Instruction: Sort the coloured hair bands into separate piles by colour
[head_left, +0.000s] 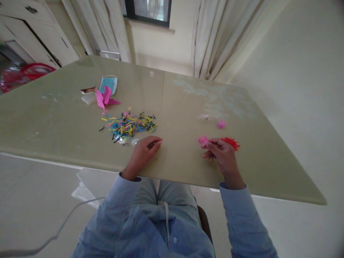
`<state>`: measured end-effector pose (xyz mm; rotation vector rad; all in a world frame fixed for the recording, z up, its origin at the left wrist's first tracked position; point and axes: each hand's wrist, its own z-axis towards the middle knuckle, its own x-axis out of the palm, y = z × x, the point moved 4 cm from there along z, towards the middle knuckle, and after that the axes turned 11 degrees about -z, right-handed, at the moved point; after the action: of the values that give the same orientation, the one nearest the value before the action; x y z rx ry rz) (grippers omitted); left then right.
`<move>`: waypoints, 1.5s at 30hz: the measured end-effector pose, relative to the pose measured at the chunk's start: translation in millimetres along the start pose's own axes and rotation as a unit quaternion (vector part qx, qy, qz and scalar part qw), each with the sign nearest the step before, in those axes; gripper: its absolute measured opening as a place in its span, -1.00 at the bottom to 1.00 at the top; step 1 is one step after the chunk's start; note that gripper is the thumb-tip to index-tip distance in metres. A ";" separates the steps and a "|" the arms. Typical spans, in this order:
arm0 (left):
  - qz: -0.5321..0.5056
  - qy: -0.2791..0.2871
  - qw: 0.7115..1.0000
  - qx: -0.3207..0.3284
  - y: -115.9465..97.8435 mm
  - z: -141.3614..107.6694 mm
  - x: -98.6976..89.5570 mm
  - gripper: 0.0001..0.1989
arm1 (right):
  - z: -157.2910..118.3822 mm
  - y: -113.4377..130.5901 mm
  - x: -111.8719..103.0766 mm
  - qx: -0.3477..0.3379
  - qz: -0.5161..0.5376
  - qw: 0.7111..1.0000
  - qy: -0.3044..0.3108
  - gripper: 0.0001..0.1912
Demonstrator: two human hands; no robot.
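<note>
My right hand [220, 153] pinches a bundle of pink bands [202, 141] just above the table, right of the middle. Beside its knuckles lies a red pile of small bands [231, 143]. Close to the front edge, my left hand [146, 151] rests with thumb and fingertips drawn together; what they hold, if anything, is too small to name. A mixed pile of yellow, blue, black and pink bands [131, 124] spreads behind and left of it. Farther back on the right are a pink clump [221, 124] and a clear plastic container [205, 117].
On the table's [166, 96] back left lie a blue face mask [109, 84], a pink folded paper shape [105, 97], a brown wrapper [88, 90] and a whitish packet [88, 98]. A grey cable [63, 224] hangs at the lower left.
</note>
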<state>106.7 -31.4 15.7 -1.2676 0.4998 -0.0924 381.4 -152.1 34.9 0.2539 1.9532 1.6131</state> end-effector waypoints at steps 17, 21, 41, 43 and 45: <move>-0.004 -0.001 1.000 -0.005 1.2 1.0 -0.7 -0.73 | 22.5 1.6 -23.2 -0.169 -0.360 0.909 -0.127 -0.65; -0.017 -0.007 1.000 -0.002 2.0 1.5 -1.1 -0.73 | 4.3 -5.7 -24.1 -0.185 -0.312 0.914 -0.180 -0.71; 0.109 -0.219 0.969 -0.021 17.6 7.6 -105.6 -0.67 | -41.9 -34.3 -26.1 -0.080 -0.154 0.980 -0.100 -0.75; 0.167 -0.229 0.959 -0.017 21.8 13.6 -128.4 -0.67 | -43.1 -33.6 -26.1 -0.079 -0.157 0.980 -0.097 -0.75; 0.222 -0.242 0.944 -0.031 27.5 20.0 -148.5 -0.66 | -43.8 -32.8 -25.6 -0.080 -0.161 0.979 -0.096 -0.75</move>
<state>-22.8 45.0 40.0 -1.1587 0.3492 0.6082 385.3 -209.4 16.1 0.0244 1.6154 1.4635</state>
